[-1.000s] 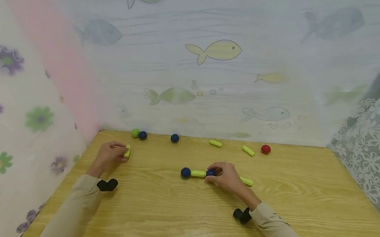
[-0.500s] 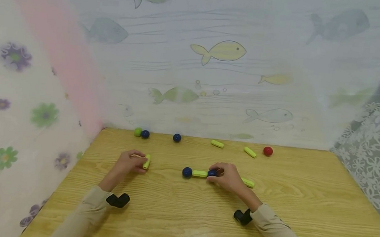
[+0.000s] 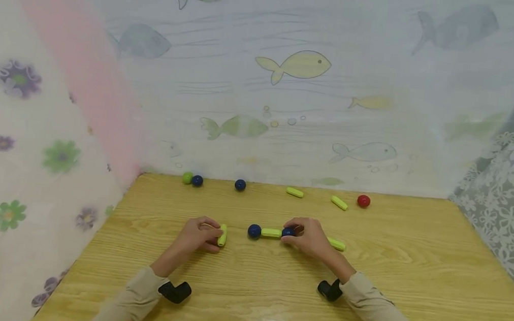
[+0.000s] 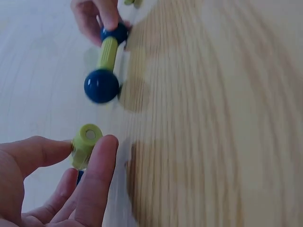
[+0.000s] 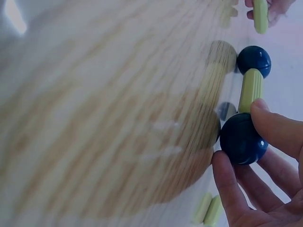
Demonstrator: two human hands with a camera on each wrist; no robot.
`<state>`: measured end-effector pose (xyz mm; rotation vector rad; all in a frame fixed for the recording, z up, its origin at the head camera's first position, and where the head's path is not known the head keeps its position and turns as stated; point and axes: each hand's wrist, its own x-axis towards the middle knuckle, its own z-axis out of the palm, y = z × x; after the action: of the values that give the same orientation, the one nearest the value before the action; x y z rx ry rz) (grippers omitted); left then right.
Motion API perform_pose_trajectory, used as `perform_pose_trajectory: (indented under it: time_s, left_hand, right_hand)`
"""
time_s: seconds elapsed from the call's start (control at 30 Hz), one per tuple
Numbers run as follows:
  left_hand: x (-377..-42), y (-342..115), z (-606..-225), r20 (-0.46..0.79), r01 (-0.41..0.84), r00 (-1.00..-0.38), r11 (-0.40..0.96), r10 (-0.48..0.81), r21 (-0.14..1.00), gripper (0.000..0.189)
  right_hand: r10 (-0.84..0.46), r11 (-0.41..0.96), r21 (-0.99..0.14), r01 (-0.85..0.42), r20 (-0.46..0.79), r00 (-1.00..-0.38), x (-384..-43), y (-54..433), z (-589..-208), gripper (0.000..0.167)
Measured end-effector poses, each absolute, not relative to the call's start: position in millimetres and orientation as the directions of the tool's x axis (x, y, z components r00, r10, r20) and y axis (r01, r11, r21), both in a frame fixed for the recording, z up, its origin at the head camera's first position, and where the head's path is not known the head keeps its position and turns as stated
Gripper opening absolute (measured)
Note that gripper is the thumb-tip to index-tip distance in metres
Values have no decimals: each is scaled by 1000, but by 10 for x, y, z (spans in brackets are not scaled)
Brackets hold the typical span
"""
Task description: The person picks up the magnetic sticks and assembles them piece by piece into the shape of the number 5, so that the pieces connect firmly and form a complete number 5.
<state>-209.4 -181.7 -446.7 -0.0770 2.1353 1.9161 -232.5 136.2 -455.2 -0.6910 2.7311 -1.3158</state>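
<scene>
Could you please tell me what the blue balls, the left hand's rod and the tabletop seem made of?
Blue balls: glossy, perhaps plastic or coated metal, given their sharp highlights.
Yellow-green rod: probably low-sheen plastic, given its uniform colour and moulded-looking shape.
Tabletop: glossy wood or wood-look laminate, given its grain and reflections.

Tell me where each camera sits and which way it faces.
Head: on the head, facing forward and down at the table; left hand, right hand and sleeves show.
Left wrist: on that wrist, facing the held rod; left hand near, right hand at top.
Right wrist: on that wrist, facing the gripped blue ball; right hand near, left hand at top right.
Shared by both wrists: that ball, joined by a bar to another blue ball.
</scene>
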Motion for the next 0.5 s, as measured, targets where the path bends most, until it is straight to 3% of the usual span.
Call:
perform_pose_trajectory:
  time_s: [0.5]
  left_hand:
    - [-1936, -1406, -4447, -226, -198, -952, 148, 204, 969, 31]
  right_hand:
    - [-409, 529, -760, -378, 161, -898, -2323, 1360, -4537, 30]
